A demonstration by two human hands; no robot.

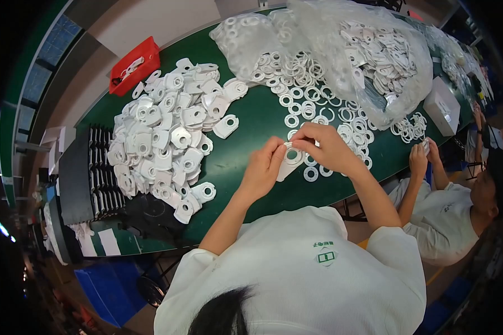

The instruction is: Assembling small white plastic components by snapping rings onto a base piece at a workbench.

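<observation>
My left hand point(264, 167) and my right hand point(325, 146) meet over the green table point(246, 120), both pinching one white flat plastic part with a round hole point(290, 159). The right fingers press at its upper edge, where a thin white ring seems to sit on the hole. Loose white rings point(303, 95) lie scattered just beyond and under my right hand. A big heap of the same white holed parts point(167, 131) lies to the left of my left hand.
Clear plastic bags of rings point(251, 36) and of parts point(369, 56) stand at the back. A red bin point(133, 64) sits far left, black trays point(103, 173) at the left edge, a white box point(441, 106) right. Another person point(447, 212) works at my right.
</observation>
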